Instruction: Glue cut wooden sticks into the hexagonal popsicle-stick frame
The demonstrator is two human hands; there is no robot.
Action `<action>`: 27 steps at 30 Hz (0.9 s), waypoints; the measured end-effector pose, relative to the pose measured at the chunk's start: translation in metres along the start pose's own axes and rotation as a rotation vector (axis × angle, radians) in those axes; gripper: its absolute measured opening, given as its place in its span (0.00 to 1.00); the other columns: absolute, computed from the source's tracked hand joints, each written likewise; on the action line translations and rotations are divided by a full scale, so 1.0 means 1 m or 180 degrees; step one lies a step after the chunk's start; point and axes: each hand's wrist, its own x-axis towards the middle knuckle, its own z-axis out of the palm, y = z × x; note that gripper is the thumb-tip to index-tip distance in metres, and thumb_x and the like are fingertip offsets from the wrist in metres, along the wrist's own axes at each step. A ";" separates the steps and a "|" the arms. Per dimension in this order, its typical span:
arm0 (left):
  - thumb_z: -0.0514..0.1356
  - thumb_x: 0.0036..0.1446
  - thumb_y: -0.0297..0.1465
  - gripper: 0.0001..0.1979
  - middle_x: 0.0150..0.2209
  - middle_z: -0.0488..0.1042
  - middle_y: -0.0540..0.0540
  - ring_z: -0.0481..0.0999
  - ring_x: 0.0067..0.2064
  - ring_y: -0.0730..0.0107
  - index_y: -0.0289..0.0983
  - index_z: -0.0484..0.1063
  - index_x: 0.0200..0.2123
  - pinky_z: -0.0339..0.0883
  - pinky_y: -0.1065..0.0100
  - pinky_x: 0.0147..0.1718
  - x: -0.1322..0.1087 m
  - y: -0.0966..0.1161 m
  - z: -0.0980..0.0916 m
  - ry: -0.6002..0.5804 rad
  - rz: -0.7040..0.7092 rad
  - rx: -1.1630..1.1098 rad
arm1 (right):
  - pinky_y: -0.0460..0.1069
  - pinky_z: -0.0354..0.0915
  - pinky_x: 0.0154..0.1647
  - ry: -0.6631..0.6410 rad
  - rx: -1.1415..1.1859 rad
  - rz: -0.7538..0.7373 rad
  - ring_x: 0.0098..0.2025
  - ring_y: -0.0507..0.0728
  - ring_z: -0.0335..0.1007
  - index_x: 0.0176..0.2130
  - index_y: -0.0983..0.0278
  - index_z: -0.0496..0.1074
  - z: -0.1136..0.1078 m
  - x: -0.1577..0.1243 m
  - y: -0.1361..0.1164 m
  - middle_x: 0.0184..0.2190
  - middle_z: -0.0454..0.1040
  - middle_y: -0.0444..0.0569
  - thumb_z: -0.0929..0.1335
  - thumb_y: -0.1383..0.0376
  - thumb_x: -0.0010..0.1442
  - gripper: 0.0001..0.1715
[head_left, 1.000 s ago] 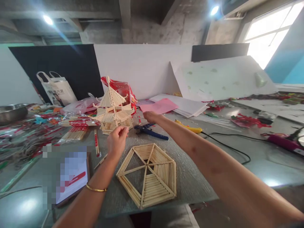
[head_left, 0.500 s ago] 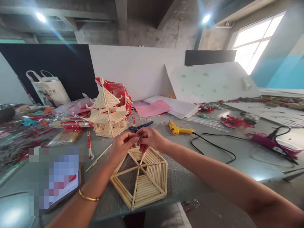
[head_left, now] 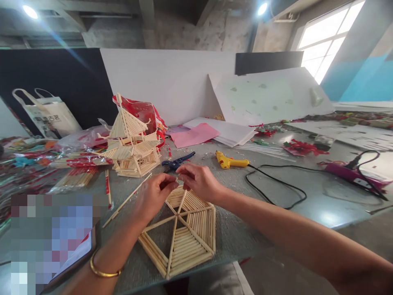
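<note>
Stick frame (head_left: 190,250) sits lower centre: right and bottom panels filled, lower-left mostly unfilled, upper-left partly hidden. Left hand (head_left: 152,196) and right hand (head_left: 202,182) both pinch a pale bit (head_left: 177,180), too small to identify.

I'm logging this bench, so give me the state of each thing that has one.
left hand, pinching, contents unclear
right hand, pinching, contents unclear
stick frame, flat, partly filled
stick tower, upright
glue gun, lying down, cord attached
pliers, lying down, jaws unclear
screen, lit, mostly blurred
tote bag, handles up
pink sheet, lying flat
ceiling lights, on
</note>
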 end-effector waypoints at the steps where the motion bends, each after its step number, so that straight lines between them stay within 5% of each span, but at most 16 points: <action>1: 0.58 0.52 0.39 0.11 0.30 0.76 0.50 0.73 0.31 0.71 0.38 0.73 0.34 0.64 0.71 0.32 0.000 0.000 0.000 -0.0019 0.0005 -0.0008 | 0.42 0.61 0.26 0.0030 -0.0282 -0.0317 0.23 0.46 0.66 0.34 0.67 0.69 0.000 0.000 0.002 0.24 0.70 0.43 0.62 0.69 0.58 0.06; 4: 0.58 0.52 0.39 0.11 0.30 0.75 0.51 0.71 0.31 0.72 0.38 0.72 0.34 0.63 0.71 0.31 0.001 0.000 -0.002 -0.0169 0.0018 0.0010 | 0.43 0.61 0.34 0.0030 -0.0843 -0.0969 0.31 0.48 0.67 0.33 0.67 0.71 0.000 0.000 0.007 0.29 0.72 0.47 0.63 0.72 0.58 0.08; 8: 0.57 0.51 0.37 0.10 0.24 0.70 0.52 0.66 0.26 0.74 0.36 0.73 0.29 0.57 0.72 0.26 0.002 0.008 -0.009 -0.0639 -0.0110 0.0039 | 0.44 0.60 0.36 -0.0252 -0.1065 -0.1133 0.33 0.50 0.65 0.31 0.68 0.72 -0.005 0.003 0.008 0.29 0.72 0.48 0.65 0.73 0.56 0.06; 15: 0.59 0.48 0.39 0.12 0.22 0.67 0.53 0.62 0.25 0.76 0.34 0.73 0.27 0.55 0.73 0.25 0.000 0.025 -0.024 -0.1833 -0.0572 -0.0502 | 0.41 0.60 0.25 -0.2119 -0.0157 0.0038 0.24 0.47 0.65 0.32 0.69 0.72 -0.031 0.006 -0.007 0.23 0.70 0.42 0.67 0.70 0.51 0.05; 20: 0.58 0.50 0.42 0.16 0.22 0.68 0.51 0.64 0.25 0.76 0.34 0.71 0.27 0.57 0.73 0.25 0.003 0.020 -0.030 -0.1404 -0.0614 -0.0635 | 0.41 0.62 0.23 -0.2933 0.0100 0.0507 0.23 0.49 0.69 0.32 0.69 0.71 -0.033 -0.001 -0.016 0.21 0.70 0.42 0.67 0.67 0.50 0.07; 27: 0.57 0.50 0.41 0.14 0.24 0.71 0.50 0.67 0.25 0.74 0.35 0.73 0.27 0.60 0.72 0.26 0.001 0.019 -0.027 -0.1431 -0.0500 -0.0491 | 0.41 0.61 0.25 -0.2803 -0.0577 -0.0020 0.22 0.47 0.67 0.29 0.68 0.73 -0.023 -0.009 -0.022 0.20 0.71 0.41 0.64 0.72 0.47 0.08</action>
